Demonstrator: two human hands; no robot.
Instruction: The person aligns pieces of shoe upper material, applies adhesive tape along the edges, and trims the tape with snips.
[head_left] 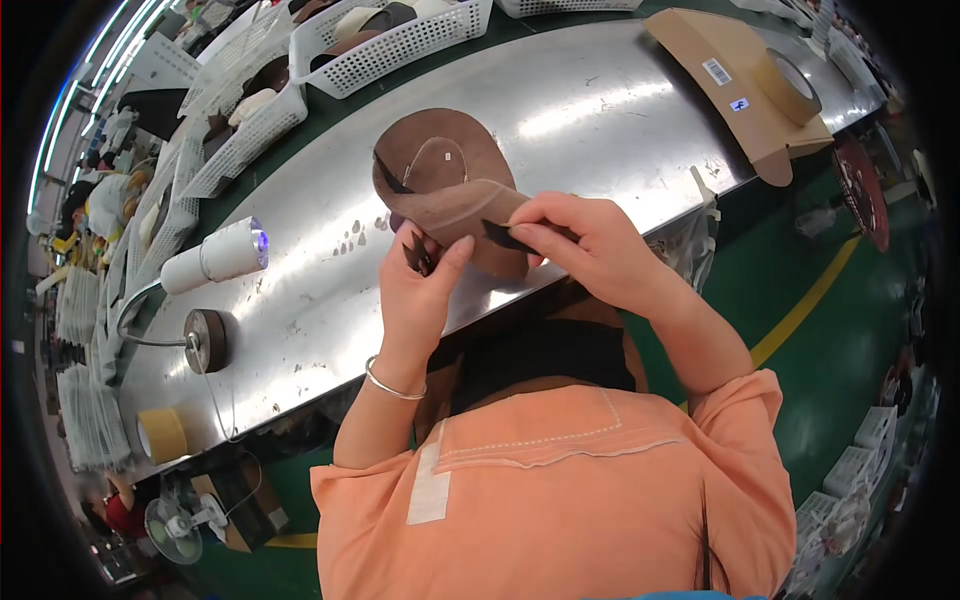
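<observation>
A brown hat [450, 150] rests tilted near the front edge of the metal table, its inside and a small white label facing up. My left hand [425, 275] is closed on the hat's near edge, thumb on top. A small dark object shows by its fingers; I cannot make out what it is. My right hand [580, 240] pinches a black strap [497, 235] against the hat's near right side. Another black strip [390, 175] lies across the inside of the hat on the left. The fingertips under the hat are hidden.
On the metal table [310, 300] stand a white lamp [215, 256] and a tape roll [162, 435] at left. A cardboard piece [715, 75] with another tape roll [785, 88] lies at far right. White baskets [400, 48] of hats line the far side.
</observation>
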